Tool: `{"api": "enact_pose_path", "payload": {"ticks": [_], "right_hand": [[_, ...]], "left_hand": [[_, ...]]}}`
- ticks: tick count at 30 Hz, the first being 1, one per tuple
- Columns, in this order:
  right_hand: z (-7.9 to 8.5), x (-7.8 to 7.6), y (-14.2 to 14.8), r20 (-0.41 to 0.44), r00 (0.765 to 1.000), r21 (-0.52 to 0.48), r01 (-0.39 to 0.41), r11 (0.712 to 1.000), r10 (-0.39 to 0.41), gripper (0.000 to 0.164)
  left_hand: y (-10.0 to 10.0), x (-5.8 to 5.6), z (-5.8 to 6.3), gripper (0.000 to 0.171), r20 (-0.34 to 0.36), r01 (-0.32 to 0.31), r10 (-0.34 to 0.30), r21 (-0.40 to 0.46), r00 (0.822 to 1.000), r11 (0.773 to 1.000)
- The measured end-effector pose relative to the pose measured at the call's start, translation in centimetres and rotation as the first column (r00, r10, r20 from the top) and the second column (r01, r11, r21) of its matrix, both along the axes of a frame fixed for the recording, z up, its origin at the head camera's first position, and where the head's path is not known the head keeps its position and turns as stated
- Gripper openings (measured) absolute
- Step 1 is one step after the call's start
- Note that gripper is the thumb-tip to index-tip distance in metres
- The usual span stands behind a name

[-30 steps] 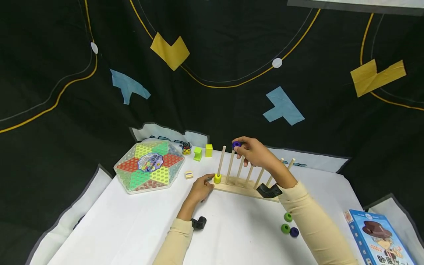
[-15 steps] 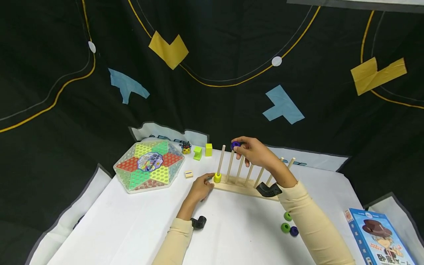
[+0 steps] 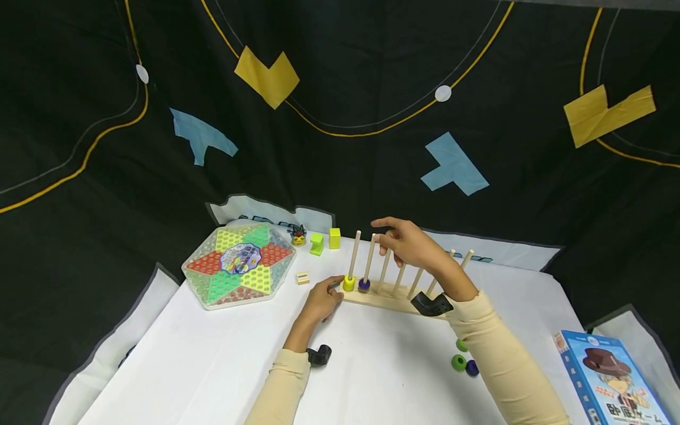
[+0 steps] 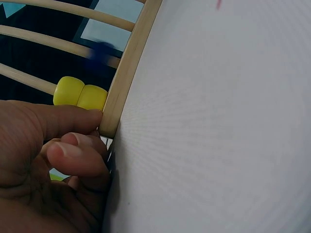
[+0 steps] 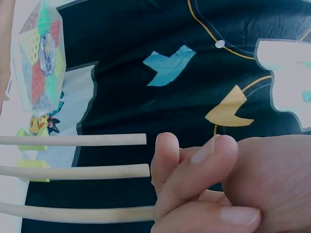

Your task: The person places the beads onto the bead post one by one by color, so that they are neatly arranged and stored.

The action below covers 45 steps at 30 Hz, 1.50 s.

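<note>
On the table stands a wooden peg stand (image 3: 388, 301) with a row of upright pegs. Two yellow beads (image 4: 80, 93) sit stacked at the foot of its leftmost peg. A purple bead (image 3: 363, 285) is around the second peg, low down; it shows as a dark blue blur in the left wrist view. My left hand (image 3: 321, 301) holds the stand's left end, with one digit against the base beside the yellow beads and other fingers curled. My right hand (image 3: 406, 242) is at the second peg's top, fingers loosely bent, nothing between them.
Green beads (image 3: 458, 362) and another purple bead (image 3: 472, 368) lie right of the stand. A Chinese checkers box (image 3: 239, 265), a small figure (image 3: 298, 236), yellow-green blocks (image 3: 334, 238) and a small eraser-like block (image 3: 303, 278) are at left. A blue box (image 3: 611, 378) lies far right.
My right hand has let go of the purple bead, which has dropped from the top of the second peg to its foot. My left hand stays at the stand's end.
</note>
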State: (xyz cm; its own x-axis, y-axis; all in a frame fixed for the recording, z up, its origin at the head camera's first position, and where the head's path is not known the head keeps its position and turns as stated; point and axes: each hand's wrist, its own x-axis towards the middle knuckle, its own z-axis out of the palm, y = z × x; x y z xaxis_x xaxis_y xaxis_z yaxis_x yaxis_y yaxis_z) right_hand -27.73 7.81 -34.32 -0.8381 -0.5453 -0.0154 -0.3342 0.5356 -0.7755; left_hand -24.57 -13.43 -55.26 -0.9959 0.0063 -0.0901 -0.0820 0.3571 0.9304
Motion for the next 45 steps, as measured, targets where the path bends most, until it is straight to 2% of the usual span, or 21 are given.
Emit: {"api": "enact_pose_path", "payload": {"ticks": [6, 12, 14, 17, 21, 22, 25, 28, 29, 31, 36, 41, 45], "right_hand": [[-0.1, 1.1, 3.1, 0.000, 1.000, -0.048, 0.025, 0.999, -0.025, 0.039], [-0.5, 4.2, 9.2, 0.051, 0.992, -0.108, 0.118, 0.987, -0.113, 0.039], [-1.3, 5.5, 11.6, 0.068, 0.984, -0.105, 0.169, 0.980, -0.163, 0.041], [-3.4, 7.4, 14.7, 0.100, 0.965, -0.084, 0.250, 0.965, -0.241, 0.045], [-8.2, 9.9, 17.2, 0.212, 0.915, -0.064, 0.363, 0.930, -0.342, 0.051], [-9.6, 10.5, 17.5, 0.257, 0.893, -0.043, 0.391, 0.919, -0.368, 0.052], [-13.4, 12.1, 18.0, 0.383, 0.808, 0.036, 0.472, 0.881, -0.448, 0.054], [-16.2, 13.2, 18.1, 0.456, 0.724, 0.122, 0.526, 0.842, -0.518, 0.055], [-16.9, 13.5, 18.2, 0.460, 0.710, 0.136, 0.536, 0.833, -0.533, 0.056], [-18.0, 14.0, 18.1, 0.455, 0.701, 0.155, 0.545, 0.824, -0.549, 0.055], [-19.2, 14.3, 17.8, 0.455, 0.709, 0.134, 0.543, 0.829, -0.539, 0.051], [-19.4, 14.2, 17.9, 0.462, 0.701, 0.129, 0.553, 0.823, -0.543, 0.045], [-18.6, 13.8, 18.3, 0.428, 0.714, 0.156, 0.545, 0.824, -0.554, 0.041]], "left_hand": [[0.3, 0.0, -0.1, 0.046, 0.015, 0.005, -0.005, -0.009, 1.000, 1.000], [0.2, -0.2, 0.1, 0.046, 0.004, -0.012, 0.012, -0.026, 1.000, 1.000], [0.1, -0.3, 0.2, 0.046, 0.003, -0.021, 0.021, -0.024, 1.000, 0.999], [0.0, -0.4, 0.4, 0.045, -0.007, -0.021, 0.021, -0.023, 1.000, 1.000], [-0.2, -0.4, 0.7, 0.045, -0.005, -0.011, 0.011, -0.026, 1.000, 1.000], [-0.2, -0.4, 0.7, 0.045, -0.001, -0.010, 0.010, -0.027, 1.000, 1.000], [-0.3, -0.3, 0.7, 0.045, 0.005, -0.016, 0.016, -0.029, 1.000, 0.999], [-0.2, -0.3, 0.5, 0.045, 0.011, -0.016, 0.016, -0.022, 1.000, 1.000], [-0.1, -0.3, 0.4, 0.045, 0.012, -0.016, 0.016, -0.018, 1.000, 1.000], [-0.1, -0.3, 0.3, 0.045, 0.010, -0.020, 0.020, -0.014, 1.000, 1.000], [-0.1, -0.2, 0.3, 0.045, -0.001, -0.033, 0.033, -0.005, 0.999, 0.999], [-0.2, -0.2, 0.2, 0.045, 0.004, -0.029, 0.029, -0.001, 1.000, 1.000], [-0.2, -0.2, 0.0, 0.046, 0.013, -0.016, 0.016, 0.011, 1.000, 1.000]]}}
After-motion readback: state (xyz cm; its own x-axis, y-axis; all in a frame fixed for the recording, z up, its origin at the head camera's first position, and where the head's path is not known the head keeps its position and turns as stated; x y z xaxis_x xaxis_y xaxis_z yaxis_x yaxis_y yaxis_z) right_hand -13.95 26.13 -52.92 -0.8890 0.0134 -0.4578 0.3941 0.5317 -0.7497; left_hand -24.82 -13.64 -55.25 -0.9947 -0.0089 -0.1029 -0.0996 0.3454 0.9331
